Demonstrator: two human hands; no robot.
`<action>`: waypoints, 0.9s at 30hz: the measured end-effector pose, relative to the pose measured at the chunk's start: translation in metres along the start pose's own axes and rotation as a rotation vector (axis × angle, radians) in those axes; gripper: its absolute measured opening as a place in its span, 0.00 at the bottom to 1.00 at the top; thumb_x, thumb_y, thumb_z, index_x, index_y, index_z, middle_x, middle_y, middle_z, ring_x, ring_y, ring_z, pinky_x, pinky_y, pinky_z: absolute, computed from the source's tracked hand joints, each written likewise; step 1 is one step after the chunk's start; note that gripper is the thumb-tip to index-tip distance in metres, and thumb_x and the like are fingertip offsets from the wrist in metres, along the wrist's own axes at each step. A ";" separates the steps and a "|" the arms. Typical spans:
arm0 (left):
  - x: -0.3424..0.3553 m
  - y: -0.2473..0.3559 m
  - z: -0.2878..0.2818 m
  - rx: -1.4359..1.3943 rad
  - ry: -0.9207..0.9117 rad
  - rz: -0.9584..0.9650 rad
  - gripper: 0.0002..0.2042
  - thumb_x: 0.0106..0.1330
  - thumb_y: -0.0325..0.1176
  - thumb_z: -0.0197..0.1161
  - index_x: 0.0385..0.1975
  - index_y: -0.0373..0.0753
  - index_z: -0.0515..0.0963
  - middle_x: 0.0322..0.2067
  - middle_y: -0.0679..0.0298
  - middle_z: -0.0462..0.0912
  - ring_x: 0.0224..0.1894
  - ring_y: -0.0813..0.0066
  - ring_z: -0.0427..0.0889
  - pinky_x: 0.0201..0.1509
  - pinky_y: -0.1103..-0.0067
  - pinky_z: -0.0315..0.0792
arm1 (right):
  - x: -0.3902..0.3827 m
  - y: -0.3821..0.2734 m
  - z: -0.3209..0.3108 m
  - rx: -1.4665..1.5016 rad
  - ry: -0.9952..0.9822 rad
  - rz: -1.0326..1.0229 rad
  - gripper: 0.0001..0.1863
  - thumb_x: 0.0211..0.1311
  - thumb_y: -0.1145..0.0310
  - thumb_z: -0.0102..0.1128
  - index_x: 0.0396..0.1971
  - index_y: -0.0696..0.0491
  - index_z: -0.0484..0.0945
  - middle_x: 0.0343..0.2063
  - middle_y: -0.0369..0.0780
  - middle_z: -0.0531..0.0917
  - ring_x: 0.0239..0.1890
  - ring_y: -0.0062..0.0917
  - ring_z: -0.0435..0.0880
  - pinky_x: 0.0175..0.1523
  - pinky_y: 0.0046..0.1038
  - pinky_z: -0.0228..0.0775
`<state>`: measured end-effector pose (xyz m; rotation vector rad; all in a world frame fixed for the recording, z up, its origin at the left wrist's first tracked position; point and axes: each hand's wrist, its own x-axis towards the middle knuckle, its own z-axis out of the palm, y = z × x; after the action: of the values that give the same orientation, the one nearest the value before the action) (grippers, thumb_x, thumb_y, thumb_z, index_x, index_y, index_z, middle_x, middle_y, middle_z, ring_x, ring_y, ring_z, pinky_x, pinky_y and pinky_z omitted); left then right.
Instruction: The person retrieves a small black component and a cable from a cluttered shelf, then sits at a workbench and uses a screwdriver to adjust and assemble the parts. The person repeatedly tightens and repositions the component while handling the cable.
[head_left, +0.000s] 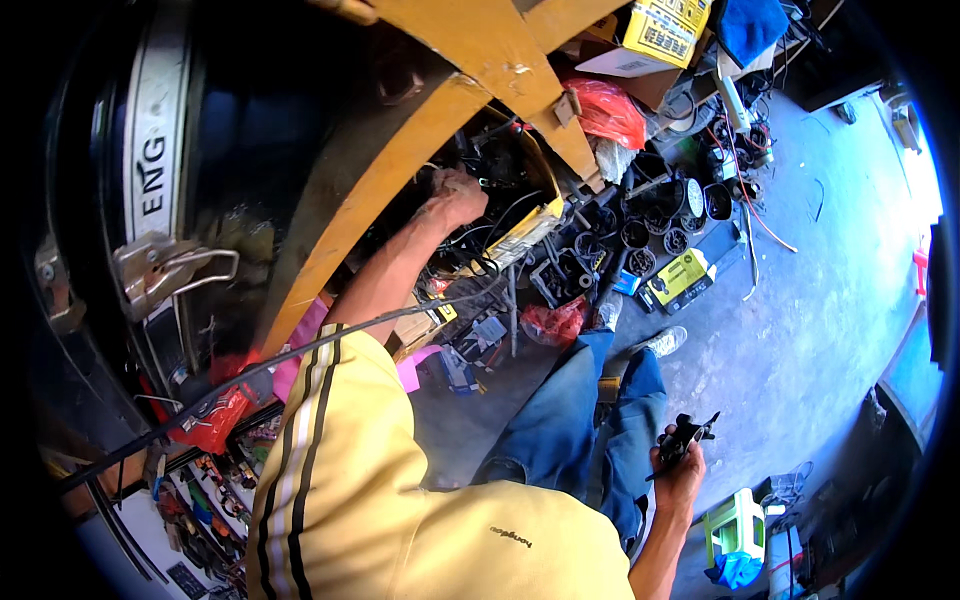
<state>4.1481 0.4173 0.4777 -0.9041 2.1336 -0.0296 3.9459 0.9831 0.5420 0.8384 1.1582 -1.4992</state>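
Observation:
My left hand (460, 197) reaches into an open yellow cardboard box (545, 215) full of dark parts and black cables. Its fingers are curled, and a tiny pale bit shows beside the fingertips; what they grip, if anything, is hidden. Held low on the right, my right hand (680, 480) is closed round a small black part (682, 437) with thin prongs sticking out. A long black cable (370, 322) runs across in front of my left upper arm.
An orange frame (375, 165) arches over the box. Beyond stand several round black containers (636, 234), a red plastic bag (608, 112) and a yellow-black carton (680, 280) on the floor. A green-white stool (737, 525) is at right, a metal latch (170, 270) at left.

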 end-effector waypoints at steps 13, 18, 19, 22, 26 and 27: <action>0.007 -0.016 0.023 -0.181 0.033 0.027 0.21 0.59 0.33 0.62 0.54 0.46 0.81 0.63 0.52 0.77 0.55 0.50 0.83 0.58 0.57 0.74 | 0.008 0.009 0.001 0.039 -0.037 0.041 0.23 0.72 0.59 0.54 0.63 0.51 0.74 0.48 0.41 0.86 0.45 0.26 0.83 0.46 0.35 0.81; 0.007 -0.018 0.045 -0.240 0.238 0.086 0.19 0.61 0.31 0.61 0.53 0.45 0.81 0.55 0.53 0.81 0.53 0.49 0.83 0.56 0.57 0.74 | 0.008 0.007 0.003 0.031 0.018 0.040 0.21 0.71 0.59 0.55 0.59 0.50 0.75 0.46 0.39 0.86 0.42 0.26 0.85 0.43 0.33 0.81; 0.010 -0.020 0.052 -0.222 0.270 0.109 0.19 0.61 0.31 0.61 0.53 0.44 0.81 0.52 0.53 0.82 0.51 0.49 0.84 0.55 0.58 0.76 | 0.008 0.006 0.002 0.023 0.022 0.037 0.21 0.71 0.59 0.55 0.60 0.50 0.75 0.46 0.39 0.86 0.42 0.27 0.85 0.42 0.33 0.81; 0.023 -0.019 0.063 -0.083 0.210 0.144 0.19 0.61 0.30 0.62 0.54 0.43 0.80 0.49 0.53 0.82 0.50 0.51 0.85 0.53 0.59 0.77 | 0.011 0.002 0.003 0.030 -0.013 0.029 0.21 0.71 0.59 0.55 0.60 0.50 0.74 0.46 0.39 0.86 0.41 0.27 0.85 0.43 0.33 0.81; 0.008 -0.005 0.056 0.079 0.280 0.138 0.20 0.63 0.36 0.66 0.56 0.45 0.79 0.49 0.53 0.82 0.53 0.53 0.82 0.50 0.58 0.77 | 0.009 -0.001 0.007 0.044 -0.019 0.026 0.21 0.71 0.60 0.56 0.60 0.51 0.74 0.47 0.40 0.86 0.42 0.27 0.85 0.43 0.33 0.82; 0.002 -0.003 0.053 0.083 0.286 0.136 0.20 0.64 0.37 0.67 0.56 0.46 0.80 0.49 0.53 0.82 0.54 0.52 0.81 0.50 0.57 0.77 | 0.009 -0.001 0.008 0.045 -0.026 0.028 0.21 0.71 0.60 0.56 0.60 0.51 0.74 0.47 0.40 0.86 0.42 0.27 0.85 0.44 0.33 0.82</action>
<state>4.1848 0.4281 0.4412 -0.7396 2.4349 -0.1872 3.9434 0.9725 0.5360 0.8599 1.0929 -1.5136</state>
